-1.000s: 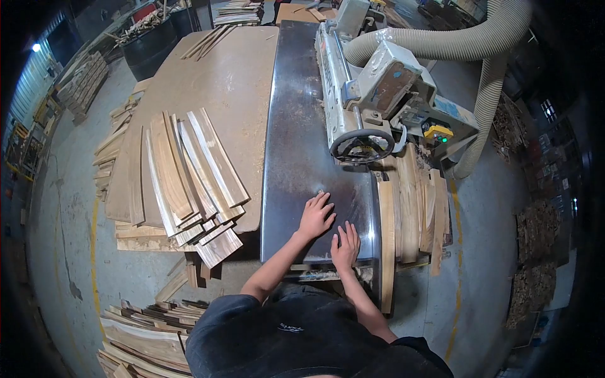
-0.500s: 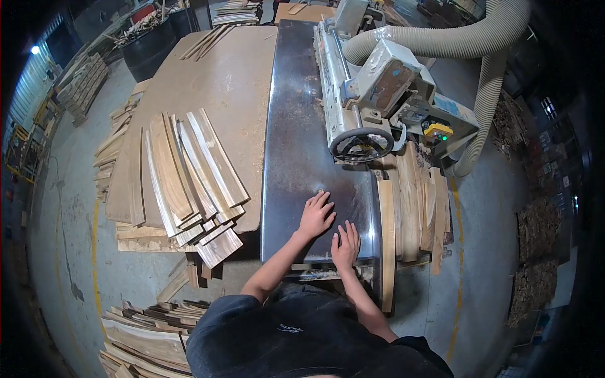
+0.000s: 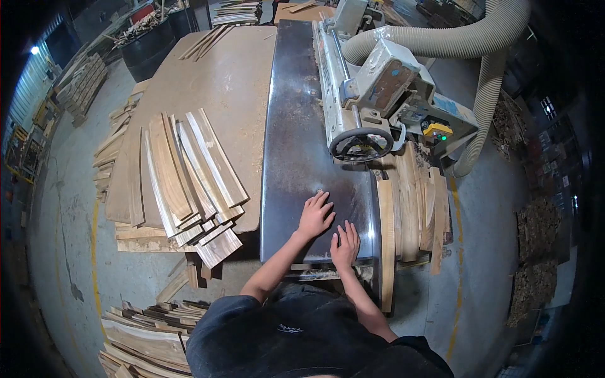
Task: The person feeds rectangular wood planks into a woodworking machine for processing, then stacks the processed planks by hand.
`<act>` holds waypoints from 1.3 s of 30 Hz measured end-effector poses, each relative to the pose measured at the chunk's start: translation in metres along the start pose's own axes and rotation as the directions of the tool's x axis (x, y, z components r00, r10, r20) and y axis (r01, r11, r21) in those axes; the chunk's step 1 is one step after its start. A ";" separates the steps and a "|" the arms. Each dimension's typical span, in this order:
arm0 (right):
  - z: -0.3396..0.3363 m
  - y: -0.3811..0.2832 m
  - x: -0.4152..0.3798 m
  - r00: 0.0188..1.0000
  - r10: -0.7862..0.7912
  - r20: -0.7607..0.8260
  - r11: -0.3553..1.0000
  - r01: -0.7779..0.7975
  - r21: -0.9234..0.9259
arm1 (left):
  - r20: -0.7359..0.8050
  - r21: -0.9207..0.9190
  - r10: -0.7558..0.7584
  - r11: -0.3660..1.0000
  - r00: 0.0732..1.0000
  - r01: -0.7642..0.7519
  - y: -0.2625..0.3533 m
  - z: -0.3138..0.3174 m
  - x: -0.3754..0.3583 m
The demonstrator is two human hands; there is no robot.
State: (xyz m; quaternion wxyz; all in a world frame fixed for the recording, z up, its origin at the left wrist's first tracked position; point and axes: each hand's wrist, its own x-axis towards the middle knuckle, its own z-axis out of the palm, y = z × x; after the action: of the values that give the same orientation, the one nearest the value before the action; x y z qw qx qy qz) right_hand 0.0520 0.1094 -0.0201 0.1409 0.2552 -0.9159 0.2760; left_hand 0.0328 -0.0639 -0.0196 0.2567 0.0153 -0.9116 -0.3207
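My left hand (image 3: 315,215) lies on the dark metal table (image 3: 293,142) of a woodworking machine (image 3: 384,79), palm down with its fingers spread. Close to its right and a little nearer to me, my right hand (image 3: 345,246) rests on the same surface near the front edge, fingers stretched out. Neither hand holds anything. Ahead of them, the machine carries a black handwheel (image 3: 361,145) and a yellow switch box (image 3: 437,131) with a green light. A small pale spot shows on the metal by my left fingertips.
Wooden boards (image 3: 189,170) lie fanned on a brown side table (image 3: 220,75) at left. More boards (image 3: 409,208) stand along the right side of the metal table. A ribbed hose (image 3: 441,41) arches over the machine. Stacked planks (image 3: 148,337) are on the floor at lower left.
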 end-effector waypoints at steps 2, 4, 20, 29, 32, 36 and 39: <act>0.000 0.001 0.000 1.000 -0.001 -0.001 1.000 0.001 -0.006 | 0.004 -0.001 -0.001 1.000 1.000 0.001 0.000 0.000 0.000; 0.001 0.001 0.000 1.000 -0.001 -0.002 1.000 0.001 -0.005 | 0.010 0.003 -0.004 1.000 1.000 0.004 0.000 0.000 0.000; -0.002 0.000 0.000 1.000 0.006 0.007 1.000 -0.006 -0.004 | 0.020 0.002 0.000 1.000 1.000 0.000 -0.002 0.002 0.000; -0.002 -0.001 0.001 1.000 -0.004 -0.007 1.000 0.004 0.015 | 0.021 0.005 0.005 1.000 1.000 -0.005 0.001 -0.002 0.002; -0.001 0.000 0.000 1.000 -0.005 -0.021 1.000 0.005 0.009 | 0.017 0.005 0.009 1.000 1.000 -0.009 0.001 -0.003 0.002; -0.001 0.001 0.000 1.000 -0.004 -0.021 1.000 0.004 0.008 | 0.023 0.003 0.007 1.000 1.000 -0.007 0.002 -0.003 0.002; 0.000 0.002 0.000 1.000 -0.002 -0.024 1.000 0.002 0.017 | 0.022 0.003 0.011 1.000 1.000 -0.011 0.001 -0.002 0.003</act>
State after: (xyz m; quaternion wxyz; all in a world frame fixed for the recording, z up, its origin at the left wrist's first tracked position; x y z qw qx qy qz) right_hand 0.0507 0.1104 -0.0211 0.1501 0.2540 -0.9115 0.2866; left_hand 0.0314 -0.0647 -0.0171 0.2484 0.0070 -0.9150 -0.3179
